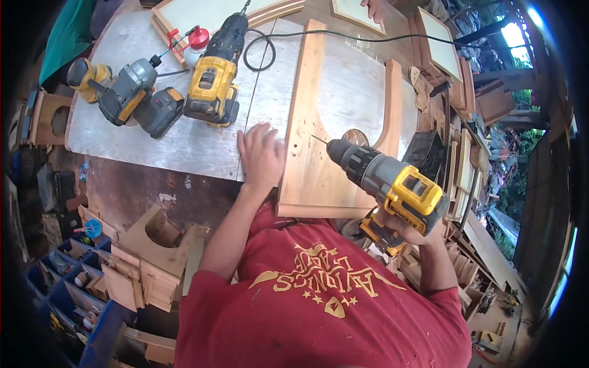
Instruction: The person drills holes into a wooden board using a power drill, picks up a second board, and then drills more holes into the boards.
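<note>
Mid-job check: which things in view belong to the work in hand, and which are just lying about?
Seemingly in the work:
right hand, gripping a yellow drill
wooden board, with that drill over it
left hand, beside the board's edge

Apparently just lying about:
second yellow drill
grey power tool
red-capped bottle
blue bins, lower left

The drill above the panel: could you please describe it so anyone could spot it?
On the grey bench lies a wooden panel with a curved cutout. Over it is the yellow drill; unlike the second drill on the bench, it is held in the right grip.
</note>
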Motion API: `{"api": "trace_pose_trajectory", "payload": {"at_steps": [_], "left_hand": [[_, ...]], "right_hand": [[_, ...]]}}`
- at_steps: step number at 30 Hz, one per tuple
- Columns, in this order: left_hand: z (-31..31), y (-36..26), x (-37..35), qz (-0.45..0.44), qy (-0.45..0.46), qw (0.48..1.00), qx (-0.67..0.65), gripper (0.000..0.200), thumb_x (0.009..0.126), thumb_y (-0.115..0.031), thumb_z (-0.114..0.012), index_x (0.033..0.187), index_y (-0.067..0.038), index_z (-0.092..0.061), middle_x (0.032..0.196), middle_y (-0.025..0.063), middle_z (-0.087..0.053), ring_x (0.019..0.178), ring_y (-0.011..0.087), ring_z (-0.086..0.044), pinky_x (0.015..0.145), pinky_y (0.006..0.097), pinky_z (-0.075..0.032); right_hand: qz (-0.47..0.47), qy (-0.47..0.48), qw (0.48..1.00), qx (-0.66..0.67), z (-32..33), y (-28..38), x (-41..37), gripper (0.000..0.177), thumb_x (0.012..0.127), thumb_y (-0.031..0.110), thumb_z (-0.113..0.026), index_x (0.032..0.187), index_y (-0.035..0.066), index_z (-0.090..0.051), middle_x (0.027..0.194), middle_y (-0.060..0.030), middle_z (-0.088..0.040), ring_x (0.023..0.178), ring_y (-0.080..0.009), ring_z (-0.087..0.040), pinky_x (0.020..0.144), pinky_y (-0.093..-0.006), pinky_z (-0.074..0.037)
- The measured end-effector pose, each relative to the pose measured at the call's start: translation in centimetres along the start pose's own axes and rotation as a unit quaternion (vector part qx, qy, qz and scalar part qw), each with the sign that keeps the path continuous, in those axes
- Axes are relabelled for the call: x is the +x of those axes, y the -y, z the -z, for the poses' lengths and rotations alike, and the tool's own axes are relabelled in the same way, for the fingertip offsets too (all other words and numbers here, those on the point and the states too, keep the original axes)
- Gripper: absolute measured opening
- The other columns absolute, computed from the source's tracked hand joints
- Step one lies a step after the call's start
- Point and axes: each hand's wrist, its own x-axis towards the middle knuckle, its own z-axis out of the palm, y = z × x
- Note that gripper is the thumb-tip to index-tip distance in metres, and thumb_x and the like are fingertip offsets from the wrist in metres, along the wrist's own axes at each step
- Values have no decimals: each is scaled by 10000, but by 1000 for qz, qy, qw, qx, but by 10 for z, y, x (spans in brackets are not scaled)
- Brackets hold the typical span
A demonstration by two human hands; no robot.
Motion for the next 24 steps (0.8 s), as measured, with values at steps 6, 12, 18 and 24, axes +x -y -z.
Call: {"api": "trace_pose_trajectory", "payload": {"at_steps": [6, 12, 18, 24], "left_hand": [[8, 1, -9, -2, -11, 996, -93, 361, 884, -185, -694, 1191, 0, -649, 1220, 180, -643, 1217, 401, -545, 1114, 562, -338], [-4, -19, -32, -4, -6, 999, -51, 436, 856, -264, -733, 1215, -31, -650, 1242, 111, -645, 1283, 343, -510, 1172, 591, -259], [-5, -20, -29, -3, -18, 999, -47, 395, 850, -236, -722, 1190, -42, -665, 1218, 94, -660, 1264, 327, -524, 1168, 558, -266], [-4, -20, -29, 1, -29, 999, -46, 356, 852, -207, -698, 1165, -38, -676, 1189, 97, -673, 1233, 323, -545, 1165, 548, -277]], "right_hand": [[-48, 0, 998, -35, -30, -11, 11, 413, 817, 247, -801, 1176, 78, -689, 1104, -88, -728, 1005, -261, -705, 867, -386, -557], [-49, 28, 995, -82, -40, -5, 31, 436, 795, 235, -785, 1188, 74, -683, 1094, -121, -718, 1019, -278, -704, 888, -386, -558], [22, 29, 997, -69, -45, -3, 47, 402, 754, 145, -759, 1128, 27, -674, 1029, -140, -712, 912, -270, -705, 829, -367, -562], [50, 38, 993, -96, -47, -4, 58, 388, 763, 131, -735, 1119, 5, -649, 1011, -157, -702, 940, -301, -698, 871, -389, -553]]}}
